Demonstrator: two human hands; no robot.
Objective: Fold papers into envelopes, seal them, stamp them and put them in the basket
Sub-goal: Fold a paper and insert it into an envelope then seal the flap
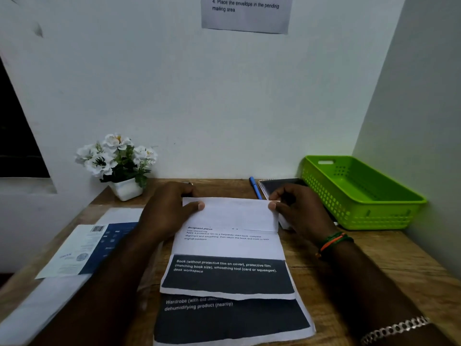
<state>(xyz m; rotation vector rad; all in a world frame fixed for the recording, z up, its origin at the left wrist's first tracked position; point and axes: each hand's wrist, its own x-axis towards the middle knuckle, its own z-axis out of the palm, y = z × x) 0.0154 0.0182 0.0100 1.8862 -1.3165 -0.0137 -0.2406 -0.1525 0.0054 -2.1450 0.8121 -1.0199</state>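
My left hand [172,208] pinches the top left corner of the paper [229,243], thumb on the folded-over flap. My right hand [295,211] pinches the top right corner the same way, thumb tip on the flap's edge. Between them the top part of the sheet is folded toward me, its blank back facing up. The paper lies on the desk [374,258] in front of me, overlapping a second sheet [232,320] nearer me. Beyond my right hand I see a blue pen [255,187] and a dark notebook [279,184]; the green basket [359,193] sits in the far right corner. Left of my arm lie envelopes [82,250]; a flower pot [119,166] stands at the wall, a notice [245,13] above.
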